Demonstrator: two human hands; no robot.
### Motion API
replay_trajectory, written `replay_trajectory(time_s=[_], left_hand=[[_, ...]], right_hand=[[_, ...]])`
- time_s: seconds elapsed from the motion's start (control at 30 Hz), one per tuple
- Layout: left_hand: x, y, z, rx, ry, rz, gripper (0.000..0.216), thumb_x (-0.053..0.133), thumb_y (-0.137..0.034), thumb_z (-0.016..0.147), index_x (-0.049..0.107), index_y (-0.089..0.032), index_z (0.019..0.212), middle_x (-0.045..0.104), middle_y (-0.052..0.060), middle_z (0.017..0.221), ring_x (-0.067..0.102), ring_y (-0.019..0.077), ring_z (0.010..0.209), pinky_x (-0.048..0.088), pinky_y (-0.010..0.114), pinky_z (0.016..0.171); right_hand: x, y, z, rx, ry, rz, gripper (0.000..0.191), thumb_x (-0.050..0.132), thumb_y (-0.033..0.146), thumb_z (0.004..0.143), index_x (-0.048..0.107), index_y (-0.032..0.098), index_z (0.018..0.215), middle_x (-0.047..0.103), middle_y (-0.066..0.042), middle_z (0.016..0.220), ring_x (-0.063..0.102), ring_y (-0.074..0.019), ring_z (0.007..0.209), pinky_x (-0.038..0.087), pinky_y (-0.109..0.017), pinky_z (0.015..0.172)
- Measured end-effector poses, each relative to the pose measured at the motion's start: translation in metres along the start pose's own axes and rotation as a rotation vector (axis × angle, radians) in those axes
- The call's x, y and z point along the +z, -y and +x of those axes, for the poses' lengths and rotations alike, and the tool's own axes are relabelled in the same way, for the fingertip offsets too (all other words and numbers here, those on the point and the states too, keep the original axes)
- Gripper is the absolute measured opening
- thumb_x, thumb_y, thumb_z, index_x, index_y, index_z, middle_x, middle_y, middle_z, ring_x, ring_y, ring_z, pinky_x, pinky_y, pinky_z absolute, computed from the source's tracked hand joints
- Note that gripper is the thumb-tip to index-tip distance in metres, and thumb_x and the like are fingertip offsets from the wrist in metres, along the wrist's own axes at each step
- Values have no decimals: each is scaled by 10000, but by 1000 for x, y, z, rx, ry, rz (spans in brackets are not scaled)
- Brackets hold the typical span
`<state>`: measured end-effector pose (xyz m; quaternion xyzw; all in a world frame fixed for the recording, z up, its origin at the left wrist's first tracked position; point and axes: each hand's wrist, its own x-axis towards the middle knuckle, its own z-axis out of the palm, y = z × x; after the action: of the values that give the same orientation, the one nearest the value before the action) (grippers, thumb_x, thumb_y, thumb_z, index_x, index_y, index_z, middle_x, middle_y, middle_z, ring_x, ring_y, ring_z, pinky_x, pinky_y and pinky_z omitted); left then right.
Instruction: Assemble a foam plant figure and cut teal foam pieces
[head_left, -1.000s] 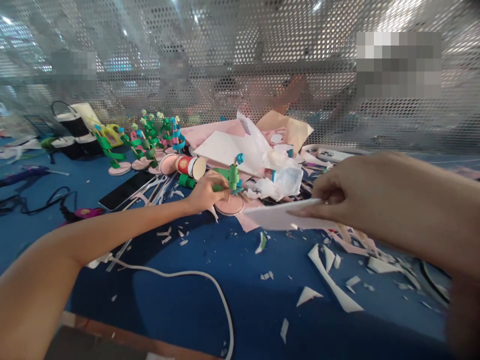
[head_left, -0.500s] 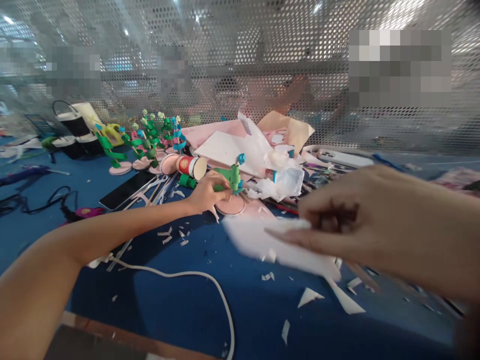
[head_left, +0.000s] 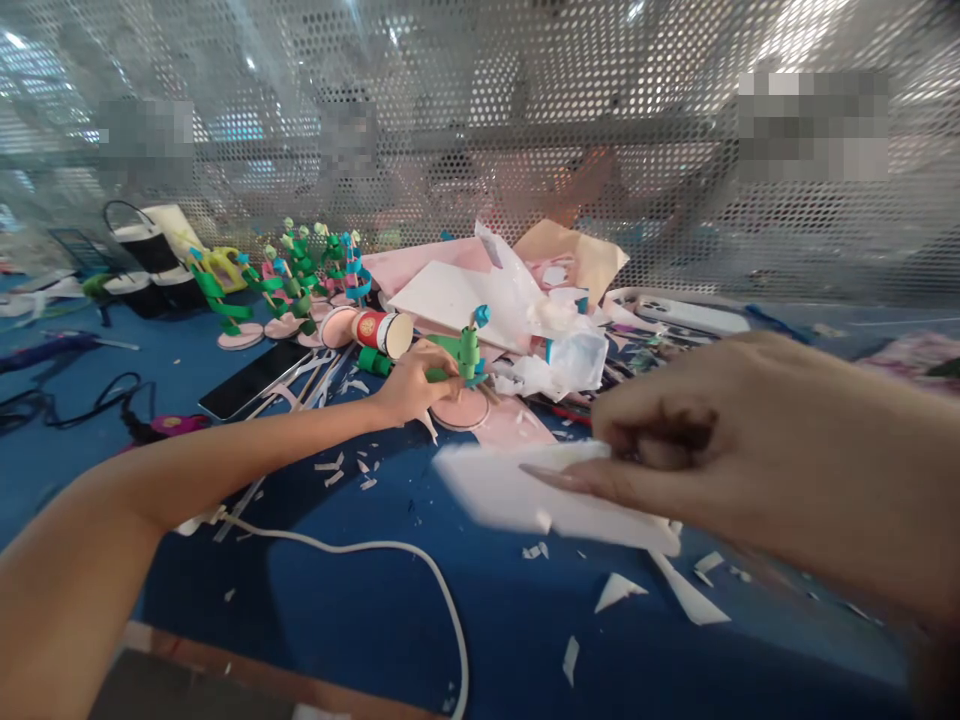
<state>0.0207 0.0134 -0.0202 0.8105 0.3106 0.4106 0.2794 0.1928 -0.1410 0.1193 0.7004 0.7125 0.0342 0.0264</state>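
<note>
Similar green models (head_left: 292, 285) on pink bases cluster at the left, near a red-banded cylinder (head_left: 379, 333) lying on its side and a dark-screened phone (head_left: 255, 382). Piled paper (head_left: 450, 300) and crumpled wrap (head_left: 574, 362) crowd behind the green paper model (head_left: 469, 350), upright on its pink disc (head_left: 463, 412). The left hand (head_left: 416, 388) is closed at the model's foot; the right hand (head_left: 675, 450), hiding clutter beyond, pinches a white sheet (head_left: 495, 490). Scraps (head_left: 619, 592) and a white cable (head_left: 375, 547) lie on the blue tabletop (head_left: 337, 620), before a perforated screen (head_left: 487, 90).
</note>
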Motion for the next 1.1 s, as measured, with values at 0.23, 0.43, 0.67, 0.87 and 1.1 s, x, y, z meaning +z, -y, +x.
replay_trajectory(time_s=[0.23, 0.43, 0.67, 0.87, 1.1], left_hand=[[0, 1, 0, -5, 9, 7, 190, 693, -279, 666, 581, -163, 566, 608, 27, 711, 517, 176, 841, 388, 342, 841], [1, 3, -1, -3, -7, 17, 164, 698, -237, 651, 573, -161, 577, 616, 30, 740, 514, 176, 854, 402, 329, 816], [1, 1, 0, 5, 8, 12, 182, 692, -268, 669, 582, -158, 575, 608, 29, 720, 521, 169, 827, 404, 332, 807], [1, 1, 0, 23, 23, 7, 196, 671, -271, 698, 590, -158, 560, 611, 26, 694, 530, 167, 810, 404, 335, 800], [1, 2, -1, 4, -6, 27, 145, 701, -183, 645, 583, -156, 567, 618, 27, 731, 529, 174, 848, 405, 337, 820]], right_hand=[[-2, 3, 1, -24, 0, -4, 494, 597, 572, 637, 405, 196, 381, 406, 24, 364, 323, -77, 369, 254, -260, 423], [0, 3, -1, -44, -27, 43, 455, 585, 547, 649, 430, 205, 392, 430, 22, 370, 364, -92, 367, 245, -256, 405], [2, 0, -6, -81, -150, 39, 448, 550, 537, 708, 458, 214, 411, 429, 5, 384, 355, -99, 364, 242, -264, 404], [2, -3, -8, 7, -372, -48, 461, 428, 549, 785, 497, 218, 471, 451, -12, 426, 356, -105, 362, 235, -272, 402], [8, -8, -10, -15, -425, -5, 486, 457, 669, 709, 559, 240, 505, 469, -13, 414, 392, -124, 368, 263, -284, 425]])
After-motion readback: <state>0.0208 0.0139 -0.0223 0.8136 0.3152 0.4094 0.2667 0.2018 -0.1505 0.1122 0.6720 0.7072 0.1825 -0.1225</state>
